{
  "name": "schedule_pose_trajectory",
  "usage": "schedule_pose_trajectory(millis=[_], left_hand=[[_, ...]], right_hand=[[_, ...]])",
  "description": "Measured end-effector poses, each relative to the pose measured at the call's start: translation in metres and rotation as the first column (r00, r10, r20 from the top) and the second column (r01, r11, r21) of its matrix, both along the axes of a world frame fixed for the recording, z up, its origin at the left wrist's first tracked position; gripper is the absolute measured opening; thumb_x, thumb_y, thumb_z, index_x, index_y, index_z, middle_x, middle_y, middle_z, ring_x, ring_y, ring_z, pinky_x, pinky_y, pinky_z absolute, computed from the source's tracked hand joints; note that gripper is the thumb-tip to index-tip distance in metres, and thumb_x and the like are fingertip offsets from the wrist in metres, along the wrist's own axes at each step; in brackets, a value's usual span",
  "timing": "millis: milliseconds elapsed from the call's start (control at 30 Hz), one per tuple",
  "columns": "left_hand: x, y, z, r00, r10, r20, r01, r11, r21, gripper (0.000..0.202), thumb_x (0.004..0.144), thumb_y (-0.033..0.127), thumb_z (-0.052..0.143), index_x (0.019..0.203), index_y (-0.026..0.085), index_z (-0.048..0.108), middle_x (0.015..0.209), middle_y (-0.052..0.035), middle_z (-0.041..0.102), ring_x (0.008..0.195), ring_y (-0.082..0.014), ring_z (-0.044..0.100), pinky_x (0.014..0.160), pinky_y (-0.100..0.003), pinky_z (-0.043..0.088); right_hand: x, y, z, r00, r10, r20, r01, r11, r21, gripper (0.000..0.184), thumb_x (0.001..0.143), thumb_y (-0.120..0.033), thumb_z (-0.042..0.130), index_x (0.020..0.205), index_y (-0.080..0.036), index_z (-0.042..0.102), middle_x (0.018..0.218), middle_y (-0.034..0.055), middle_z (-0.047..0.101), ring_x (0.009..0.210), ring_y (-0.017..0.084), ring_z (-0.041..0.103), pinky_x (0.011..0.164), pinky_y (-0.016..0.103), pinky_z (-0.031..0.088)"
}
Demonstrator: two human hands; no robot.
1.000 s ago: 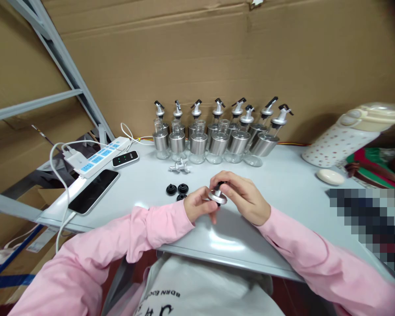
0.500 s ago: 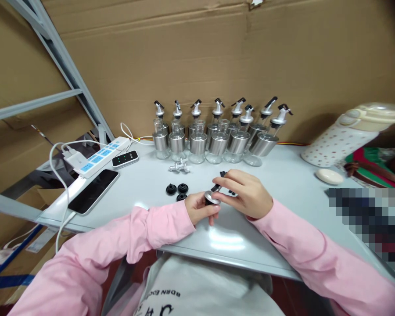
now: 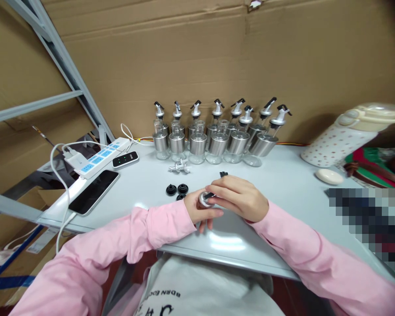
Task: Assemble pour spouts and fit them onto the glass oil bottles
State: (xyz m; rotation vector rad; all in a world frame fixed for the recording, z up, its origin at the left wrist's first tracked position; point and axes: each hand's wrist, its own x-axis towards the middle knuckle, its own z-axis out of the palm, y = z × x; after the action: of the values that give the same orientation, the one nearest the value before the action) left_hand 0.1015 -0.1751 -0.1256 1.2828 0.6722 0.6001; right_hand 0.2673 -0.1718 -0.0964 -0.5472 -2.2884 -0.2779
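Note:
Near the table's front edge, my left hand is closed around a pourer spout with a silver collar. My right hand covers its top, fingers pinching at the black lever of the spout. Most of the spout is hidden by the fingers. Several black stoppers lie just left of my hands. Silver spout pieces rest behind them, and small black levers lie beyond my right hand.
Glass bottles with steel sleeves stand in rows at the back, some fitted with pourers. Leftward are a power strip, a phone and a small black device. A dotted flask and white oval object are on the right.
The spout has tilted and shifted slightly left, its collar now facing up more. My right hand has moved left and down over it, and my left hand's fingers have shifted lower.

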Motion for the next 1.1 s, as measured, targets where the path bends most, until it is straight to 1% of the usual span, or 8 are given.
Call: schedule_pose_trajectory(millis=[133, 400, 600, 733, 800, 967, 1000, 1100], left_hand=[[-0.004, 0.000, 0.002, 0.992, -0.093, -0.090, 0.100, 0.993, 0.066, 0.035, 0.064, 0.042, 0.067, 0.056, 0.012, 0.051, 0.041, 0.0018, 0.052, 0.032, -0.0063, 0.045, 0.033, -0.017, 0.034], [-0.006, 0.002, -0.001, 0.966, -0.251, -0.059, 0.256, 0.962, 0.096, 0.040, 0.065, 0.052, 0.063, 0.058, 0.013, 0.055, 0.040, 0.0010, 0.052, 0.035, -0.0103, 0.048, 0.041, -0.022, 0.039], [-0.006, -0.001, -0.001, 0.969, -0.223, -0.106, 0.233, 0.969, 0.087, 0.032, 0.060, 0.041, 0.068, 0.056, 0.013, 0.054, 0.046, 0.0017, 0.054, 0.038, -0.0071, 0.046, 0.040, -0.019, 0.037], [-0.005, -0.003, -0.001, 0.963, -0.182, -0.197, 0.206, 0.972, 0.110, 0.030, 0.059, 0.035, 0.067, 0.048, 0.014, 0.049, 0.040, 0.0038, 0.048, 0.037, -0.0060, 0.043, 0.039, -0.018, 0.035], [-0.005, -0.005, -0.001, 0.963, -0.164, -0.215, 0.193, 0.974, 0.121, 0.028, 0.059, 0.034, 0.067, 0.049, 0.014, 0.050, 0.040, 0.0040, 0.048, 0.037, -0.0063, 0.043, 0.039, -0.018, 0.035], [-0.002, -0.011, -0.003, 0.965, -0.262, -0.003, 0.262, 0.964, 0.053, 0.033, 0.063, 0.042, 0.064, 0.052, 0.013, 0.052, 0.040, 0.0024, 0.049, 0.035, -0.0071, 0.045, 0.040, -0.019, 0.036], [-0.002, -0.011, -0.003, 0.956, -0.291, 0.049, 0.290, 0.957, 0.029, 0.036, 0.064, 0.045, 0.063, 0.050, 0.013, 0.051, 0.039, 0.0015, 0.050, 0.034, -0.0073, 0.045, 0.040, -0.019, 0.037], [0.001, -0.010, -0.005, 0.945, -0.307, 0.113, 0.308, 0.951, 0.005, 0.042, 0.068, 0.047, 0.060, 0.046, 0.012, 0.050, 0.039, 0.0002, 0.050, 0.033, -0.0064, 0.043, 0.041, -0.020, 0.038]], right_hand=[[0.000, 0.000, -0.001, 1.000, -0.013, 0.003, 0.013, 0.999, 0.050, 0.018, 0.084, -0.031, 0.051, 0.088, -0.015, 0.060, 0.075, 0.0086, 0.063, 0.063, 0.015, 0.054, 0.055, 0.028, 0.044], [-0.009, -0.011, 0.000, 0.997, 0.065, -0.045, -0.073, 0.976, -0.204, 0.022, 0.076, -0.014, 0.040, 0.086, -0.017, 0.060, 0.054, 0.0000, 0.057, 0.044, 0.012, 0.046, 0.047, 0.025, 0.035], [-0.011, -0.014, -0.008, 0.997, 0.005, -0.075, -0.045, 0.840, -0.541, 0.011, 0.071, -0.016, 0.044, 0.067, -0.019, 0.053, 0.040, -0.0074, 0.037, 0.035, 0.007, 0.032, 0.040, 0.020, 0.027], [-0.013, -0.014, -0.008, 0.998, 0.005, -0.058, -0.041, 0.768, -0.639, 0.011, 0.074, -0.019, 0.045, 0.064, -0.018, 0.050, 0.041, -0.0076, 0.036, 0.037, 0.006, 0.029, 0.040, 0.019, 0.025], [-0.015, -0.014, -0.007, 0.995, 0.033, -0.092, -0.089, 0.700, -0.709, 0.018, 0.078, -0.022, 0.045, 0.061, -0.017, 0.048, 0.042, -0.0067, 0.038, 0.037, 0.005, 0.029, 0.040, 0.019, 0.024], [-0.020, -0.014, -0.005, 0.936, 0.047, -0.348, -0.344, 0.315, -0.884, 0.047, 0.082, -0.048, 0.042, 0.048, -0.017, 0.037, 0.043, -0.0048, 0.035, 0.041, 0.006, 0.029, 0.040, 0.020, 0.024], [-0.021, -0.014, -0.006, 0.922, 0.010, -0.386, -0.374, 0.273, -0.886, 0.050, 0.082, -0.053, 0.040, 0.047, -0.017, 0.037, 0.043, -0.0047, 0.034, 0.041, 0.006, 0.028, 0.041, 0.021, 0.024], [-0.024, -0.015, -0.008, 0.887, -0.142, -0.439, -0.403, 0.225, -0.887, 0.058, 0.079, -0.064, 0.036, 0.047, -0.016, 0.043, 0.043, -0.0043, 0.034, 0.042, 0.007, 0.027, 0.043, 0.023, 0.023]])
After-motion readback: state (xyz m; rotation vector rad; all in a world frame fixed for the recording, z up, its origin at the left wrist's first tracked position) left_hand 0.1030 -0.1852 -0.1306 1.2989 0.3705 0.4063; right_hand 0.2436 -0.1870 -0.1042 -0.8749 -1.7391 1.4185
